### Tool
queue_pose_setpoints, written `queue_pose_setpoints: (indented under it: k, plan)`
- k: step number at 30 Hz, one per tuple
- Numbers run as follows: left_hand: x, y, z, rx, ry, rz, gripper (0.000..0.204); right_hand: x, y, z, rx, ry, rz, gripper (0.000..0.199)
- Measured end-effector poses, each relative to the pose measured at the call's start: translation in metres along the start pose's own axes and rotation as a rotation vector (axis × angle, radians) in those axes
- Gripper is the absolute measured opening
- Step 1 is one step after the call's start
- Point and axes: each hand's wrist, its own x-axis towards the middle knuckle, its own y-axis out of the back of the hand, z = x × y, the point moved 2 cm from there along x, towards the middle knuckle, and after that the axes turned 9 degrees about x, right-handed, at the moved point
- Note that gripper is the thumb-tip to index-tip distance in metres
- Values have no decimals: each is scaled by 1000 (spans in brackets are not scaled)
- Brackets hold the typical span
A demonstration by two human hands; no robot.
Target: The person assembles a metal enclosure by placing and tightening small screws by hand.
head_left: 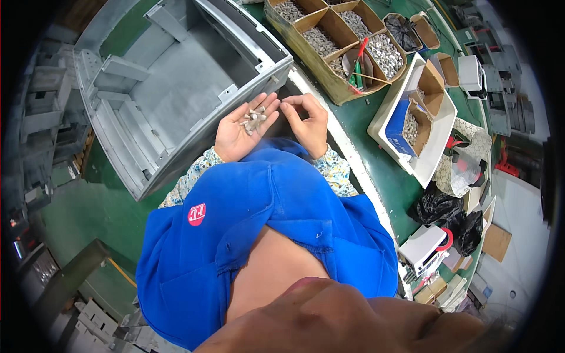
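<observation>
My left hand (232, 136) is palm up with its fingers stretched out. A small heap of short grey-white plug-like pieces (254, 122) lies in its palm; their exact kind is too small to make out. Just right of its fingertips is my right hand (310, 125), thumb and forefinger pressed together. Whether a piece sits in that pinch cannot be seen. Close beyond my left hand stands a large grey metal housing (182, 76), open-topped, with ledges and tabs along its inner walls.
A divided cardboard box (362, 97) at the far right holds many small parts, with red- and green-handled tools on it. Nearer is a white tray (421, 167) with smaller boxes. Black plastic bags (435, 206) and a white device (421, 249) lie on the green bench at right.
</observation>
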Motion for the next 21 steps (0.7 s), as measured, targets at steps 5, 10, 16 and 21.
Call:
queue_pose_setpoints:
  k: [5,10,16,21]
  plan:
    - [6,4,-2,48,28,-48,39,2,-8,-8,-275,225,-230,20]
    - [5,4,-5,155,65,-19,39,3,-9,-14,-388,255,-280,18]
    - [9,15,0,96,57,142,33,4,3,18,-62,-122,8,11]
    - [11,22,2,32,77,188,30,23,-4,65,30,-273,188,15]
